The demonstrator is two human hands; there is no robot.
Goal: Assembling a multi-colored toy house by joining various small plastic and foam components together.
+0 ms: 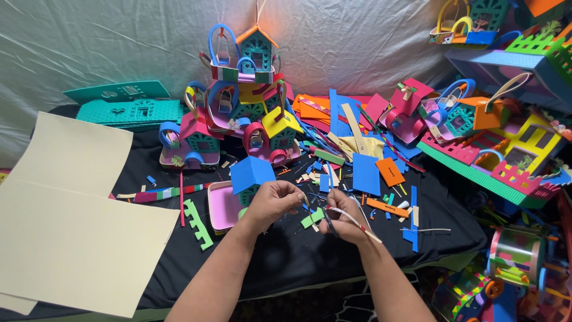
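hands pinching a thin foam strip over the black cloth

left hand (273, 203) is closed, thumb and fingers pinched on one end of a thin white strip (353, 218). right hand (344, 216) is also closed around the same strip, which curves out past the knuckles toward the right and carries a red edge near its tip. a dark, thin item also sits in the right hand; what it is cannot be told. both hands meet at centre, just above the black cloth (286, 256).

directly behind the left hand stands a small foam house (250, 179) with a blue roof, set on a pink tray (219, 206). a green notched foam piece (196, 223) lies just left of the tray. small offcuts in orange, blue and green are scattered near the right hand, including a blue rectangle (364, 174) and an orange one (390, 172).

further back, a cluster of finished foam houses (238, 119) is stacked in mixed colours. a second pile (494, 137) fills the right side. large cream sheets (71, 226) lie at left, with teal cut-out panels (128, 107) beyond them. a grey sheet (357, 42) forms the backdrop.
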